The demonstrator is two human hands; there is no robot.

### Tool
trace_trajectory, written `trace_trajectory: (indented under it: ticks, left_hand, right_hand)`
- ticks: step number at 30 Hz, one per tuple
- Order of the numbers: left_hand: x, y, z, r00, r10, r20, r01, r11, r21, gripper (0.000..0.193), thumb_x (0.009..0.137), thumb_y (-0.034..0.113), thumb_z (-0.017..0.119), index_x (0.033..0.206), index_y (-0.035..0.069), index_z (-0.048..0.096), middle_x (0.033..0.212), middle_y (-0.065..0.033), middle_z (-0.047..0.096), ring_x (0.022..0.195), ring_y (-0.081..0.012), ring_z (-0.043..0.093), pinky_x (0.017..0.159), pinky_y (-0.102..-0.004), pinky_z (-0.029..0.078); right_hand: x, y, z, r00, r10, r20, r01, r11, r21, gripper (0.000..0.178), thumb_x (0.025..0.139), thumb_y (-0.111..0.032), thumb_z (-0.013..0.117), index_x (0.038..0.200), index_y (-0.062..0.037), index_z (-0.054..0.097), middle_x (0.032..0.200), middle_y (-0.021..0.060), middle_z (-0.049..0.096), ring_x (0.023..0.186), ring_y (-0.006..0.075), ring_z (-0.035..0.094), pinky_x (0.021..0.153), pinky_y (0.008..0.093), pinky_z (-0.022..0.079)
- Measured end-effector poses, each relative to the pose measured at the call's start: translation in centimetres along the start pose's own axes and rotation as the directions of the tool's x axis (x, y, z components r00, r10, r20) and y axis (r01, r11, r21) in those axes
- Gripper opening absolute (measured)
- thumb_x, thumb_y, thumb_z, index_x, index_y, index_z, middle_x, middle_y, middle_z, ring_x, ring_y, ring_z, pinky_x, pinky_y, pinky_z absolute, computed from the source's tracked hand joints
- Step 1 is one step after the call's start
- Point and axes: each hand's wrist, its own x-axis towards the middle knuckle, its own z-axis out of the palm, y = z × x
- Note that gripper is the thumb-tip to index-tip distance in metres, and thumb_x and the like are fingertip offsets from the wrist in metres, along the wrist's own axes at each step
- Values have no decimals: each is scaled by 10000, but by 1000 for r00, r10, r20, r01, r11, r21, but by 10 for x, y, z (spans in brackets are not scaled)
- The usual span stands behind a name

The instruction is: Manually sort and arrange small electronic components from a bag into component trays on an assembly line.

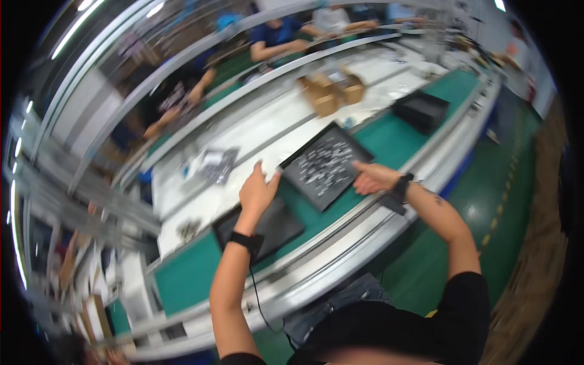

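Observation:
A shallow black tray (322, 201) lies tilted across the green belt, with many small dark and pale pieces (325, 164) scattered inside. My left hand (258, 193) is open beside its left corner. Index finger and thumb are spread, and the thumb tip is near the rim. At the tray's right edge is my right hand (376, 177), its thumb apart from the loosely bent fingers. Blur hides whether those fingertips touch the rim. Under my left wrist, another black tray (277, 228) rests on the belt.
Farther along the green belt (389, 146) sits a black bin (421, 111). Open cardboard boxes (331, 91) and plastic bags (216, 164) lie on the white worktop beyond. A metal rail (359, 243) runs along the near side. Several people work across the line.

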Motion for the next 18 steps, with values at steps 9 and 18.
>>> trace_trajectory:
  ticks: [9,18]
  left_hand:
    - [-115,-111,-119,961,-251,113,263,958,-112,343,840,367,590,982,57,629,754,-122,647,670,-235,620,616,-322,481]
    - [-165,-128,-65,893,-425,146,381,888,257,481,832,493,543,857,17,610,773,-204,645,752,-370,628,654,-449,491]
  right_hand:
    - [-30,-5,51,989,-112,93,138,929,-344,507,893,-489,489,811,-3,611,670,89,645,536,151,630,432,225,442]
    - [-21,-13,181,597,-668,446,668,105,-737,288,823,-341,629,844,-55,601,745,79,593,681,221,615,564,324,478]
